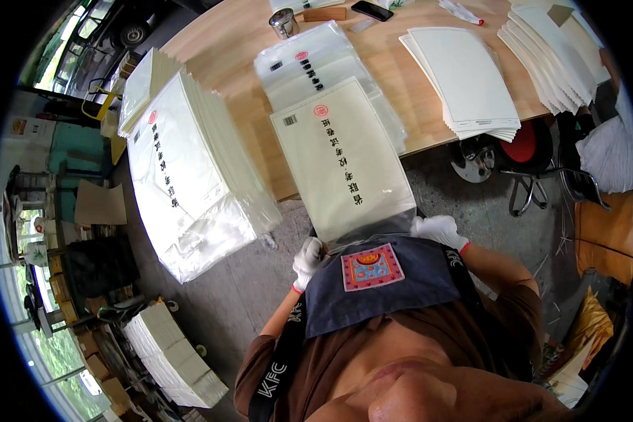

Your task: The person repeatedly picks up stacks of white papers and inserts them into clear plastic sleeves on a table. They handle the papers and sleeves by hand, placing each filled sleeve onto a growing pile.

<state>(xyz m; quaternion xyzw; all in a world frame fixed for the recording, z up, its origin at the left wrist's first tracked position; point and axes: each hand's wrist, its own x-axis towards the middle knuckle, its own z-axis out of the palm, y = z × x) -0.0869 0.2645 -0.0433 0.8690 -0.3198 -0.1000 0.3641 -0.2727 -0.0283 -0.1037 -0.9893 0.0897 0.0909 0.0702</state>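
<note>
In front of me a clear plastic bag [352, 162] with a cream printed sheet inside lies partly on the table edge, its near end sticking out toward my apron. My left hand [308, 263], in a white glove, is closed on the bag's near left corner. At the near right corner my right hand [439, 231], also gloved in white, grips the plastic. Beyond this bag lies a stack of clear printed bags [316, 60]. On the left stands a thick, fanned pile of filled bags [172, 165], its near end overhanging the table.
Cream sheets [464, 81] lie stacked on the table [250, 116] at right, with a fanned paper pile [548, 60] farther right. A metal cup [283, 23] and a phone [372, 10] sit at the back. A stool with a red seat [527, 143] and paper stacks [172, 352] stand nearby.
</note>
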